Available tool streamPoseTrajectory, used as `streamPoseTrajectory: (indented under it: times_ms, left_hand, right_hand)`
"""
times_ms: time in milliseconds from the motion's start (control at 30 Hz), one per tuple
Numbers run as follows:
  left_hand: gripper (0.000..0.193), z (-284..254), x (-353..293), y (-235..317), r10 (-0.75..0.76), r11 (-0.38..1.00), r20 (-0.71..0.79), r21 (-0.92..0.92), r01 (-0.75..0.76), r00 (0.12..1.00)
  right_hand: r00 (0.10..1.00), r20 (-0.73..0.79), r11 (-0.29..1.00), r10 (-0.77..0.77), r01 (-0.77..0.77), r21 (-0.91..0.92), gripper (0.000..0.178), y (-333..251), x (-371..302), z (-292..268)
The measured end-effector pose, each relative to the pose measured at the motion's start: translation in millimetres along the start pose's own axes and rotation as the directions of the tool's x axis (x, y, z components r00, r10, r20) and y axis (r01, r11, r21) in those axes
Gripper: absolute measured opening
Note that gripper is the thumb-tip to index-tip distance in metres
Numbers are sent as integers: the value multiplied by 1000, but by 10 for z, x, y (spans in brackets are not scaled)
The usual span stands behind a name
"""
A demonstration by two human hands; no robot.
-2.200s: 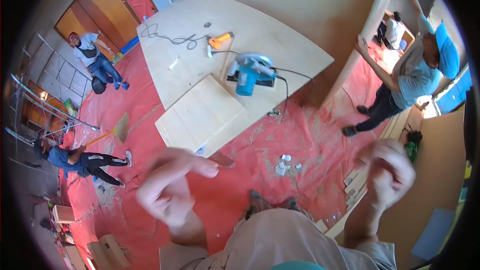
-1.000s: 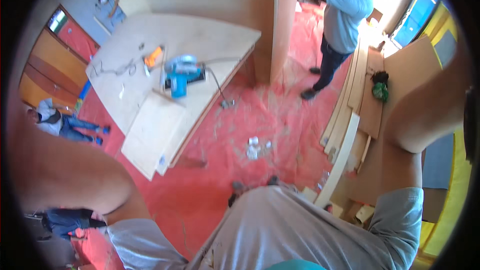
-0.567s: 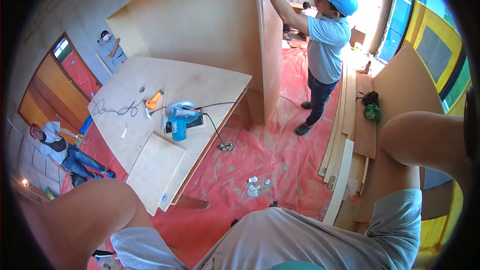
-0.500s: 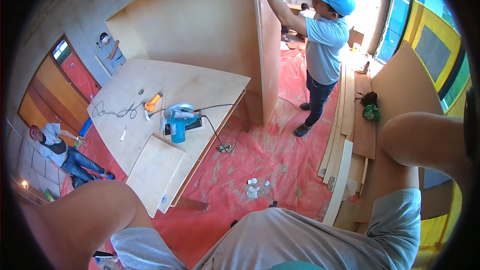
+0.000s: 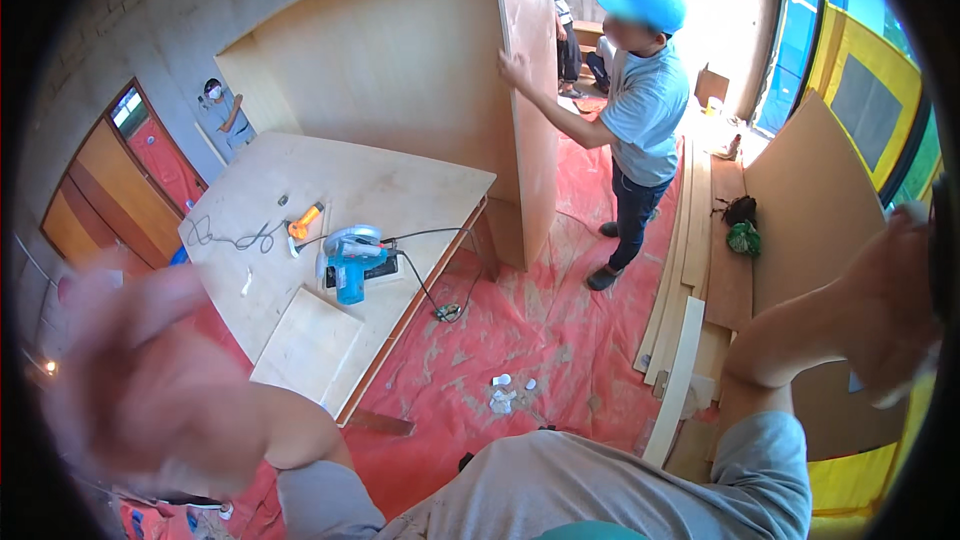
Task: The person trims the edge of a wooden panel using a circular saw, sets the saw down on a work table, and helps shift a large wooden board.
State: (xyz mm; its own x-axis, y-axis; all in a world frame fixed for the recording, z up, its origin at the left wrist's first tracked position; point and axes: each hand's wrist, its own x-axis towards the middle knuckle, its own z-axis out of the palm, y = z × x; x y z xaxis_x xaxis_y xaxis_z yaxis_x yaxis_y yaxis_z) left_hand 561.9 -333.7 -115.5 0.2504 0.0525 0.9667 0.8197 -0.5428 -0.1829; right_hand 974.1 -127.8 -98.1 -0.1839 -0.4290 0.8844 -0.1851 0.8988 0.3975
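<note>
I see the left hand [image 5: 150, 370] as a blur, in front of the left side of the table [image 5: 400, 168]; the right hand [image 5: 888, 315] is far right of the table; I cannot tell how open the fingers are, or if they hold anything; a flat board [image 5: 308, 345] and a blue saw [image 5: 352, 275] lie on the table; right of it, a person [image 5: 645, 105] touches a tall panel [image 5: 530, 155].
</note>
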Motion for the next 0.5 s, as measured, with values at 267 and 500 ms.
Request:
streamPoseTrajectory:
  times_ms: [267, 500]
  left_hand:
    - [58, 1175, -4189, 60, -917, 69, 391, 344, 936, -76]
    - [50, 55, -7306, 2426, -523, -117, 474, 783, 610, -708]
  right_hand:
    - [-280, 69, -288, 957, -938, 193, 24, -769, -3411, 1411]
    - [-673, 623, -611, 398, -701, -368, 58, -3104, -5004, 1734]
